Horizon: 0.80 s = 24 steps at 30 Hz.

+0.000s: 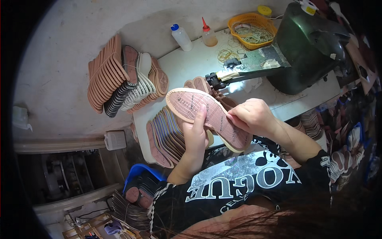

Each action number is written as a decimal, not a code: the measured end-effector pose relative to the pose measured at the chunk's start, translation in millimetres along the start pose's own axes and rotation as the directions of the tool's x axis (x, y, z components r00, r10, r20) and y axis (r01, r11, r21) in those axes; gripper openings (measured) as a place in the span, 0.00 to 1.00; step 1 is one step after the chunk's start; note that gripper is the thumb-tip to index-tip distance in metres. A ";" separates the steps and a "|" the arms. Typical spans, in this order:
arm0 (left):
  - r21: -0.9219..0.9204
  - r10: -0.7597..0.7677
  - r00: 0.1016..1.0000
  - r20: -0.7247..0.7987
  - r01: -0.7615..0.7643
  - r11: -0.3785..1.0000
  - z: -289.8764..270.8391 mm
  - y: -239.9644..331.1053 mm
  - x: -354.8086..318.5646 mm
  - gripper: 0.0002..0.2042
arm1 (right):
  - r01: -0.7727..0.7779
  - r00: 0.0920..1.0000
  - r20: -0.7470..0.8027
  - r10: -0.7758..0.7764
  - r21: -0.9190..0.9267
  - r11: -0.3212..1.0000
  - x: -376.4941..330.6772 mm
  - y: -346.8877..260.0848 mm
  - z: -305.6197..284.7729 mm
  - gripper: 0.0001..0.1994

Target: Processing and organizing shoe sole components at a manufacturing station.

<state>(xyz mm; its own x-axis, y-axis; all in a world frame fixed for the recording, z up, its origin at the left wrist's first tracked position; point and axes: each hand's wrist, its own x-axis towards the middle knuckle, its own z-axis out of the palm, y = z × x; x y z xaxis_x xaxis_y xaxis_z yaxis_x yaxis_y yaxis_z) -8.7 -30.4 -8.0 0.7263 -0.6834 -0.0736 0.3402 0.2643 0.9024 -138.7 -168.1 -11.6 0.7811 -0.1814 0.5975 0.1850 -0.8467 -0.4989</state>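
A pinkish-brown shoe insole (186, 104) with a cream rim and dark printing is held up tilted in front of my chest. My left hand (195, 137) grips it at the middle, thumb on the printed face and fingers underneath. With closed fingers my right hand (254, 114) pinches the insole's far edge, near its narrower end. Whether a thread or scrap is also in that pinch cannot be seen. Just beyond the insole is the dark end of a machine's arm (218, 79), with more pinkish insoles (195, 83) partly hidden below it.
The green machine body (306, 47) stands right on the white table (171, 65). Behind are an orange basket (234, 32), a blue-capped bottle (182, 38) and a red-tipped bottle (209, 38). Insole stacks (105, 75) lean left; another row (159, 139) is nearer. A blue bin (137, 171) sits below.
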 end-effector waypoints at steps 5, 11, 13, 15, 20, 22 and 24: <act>0.023 0.023 0.999 -0.023 -0.022 0.999 5.1 -5.3 -7.9 0.10 | -0.657 0.726 0.244 0.643 0.519 0.546 -5.1 6.2 8.7 0.07; -0.043 -0.026 0.999 -0.024 0.025 0.999 -5.0 -12.7 -7.3 0.13 | -0.251 0.968 0.078 0.238 0.314 0.916 -3.6 2.6 1.4 0.11; 0.086 0.044 0.997 0.056 -0.049 0.995 -0.7 -15.4 -6.6 0.10 | -0.019 0.999 0.035 0.020 -0.045 0.999 -7.7 9.1 4.9 0.09; 0.044 0.031 0.998 0.051 -0.033 0.998 2.6 -15.8 -7.4 0.09 | -0.054 0.997 0.055 0.061 -0.123 0.991 -7.0 7.9 5.4 0.08; 0.142 -0.016 0.997 0.069 0.006 0.990 1.9 -25.3 -7.8 0.08 | -0.705 0.691 0.296 0.660 0.478 0.524 -4.0 18.9 5.5 0.07; 0.113 -0.030 0.997 0.070 0.022 0.993 3.0 -25.4 -8.1 0.08 | -0.536 0.840 0.180 0.513 0.432 0.726 -5.2 17.8 5.4 0.09; 0.119 -0.014 0.998 0.067 0.006 0.993 1.0 -29.7 -7.4 0.09 | -0.302 0.953 0.112 0.282 0.265 0.916 -6.1 15.5 2.2 0.11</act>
<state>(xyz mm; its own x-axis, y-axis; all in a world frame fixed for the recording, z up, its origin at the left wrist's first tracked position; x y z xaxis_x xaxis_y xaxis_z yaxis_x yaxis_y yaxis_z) -24.8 -34.0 -33.8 0.6795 -0.7314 -0.0580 0.2713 0.1770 0.9461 -139.3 -179.0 -24.4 0.8633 -0.3554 0.3584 0.0915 -0.5882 -0.8035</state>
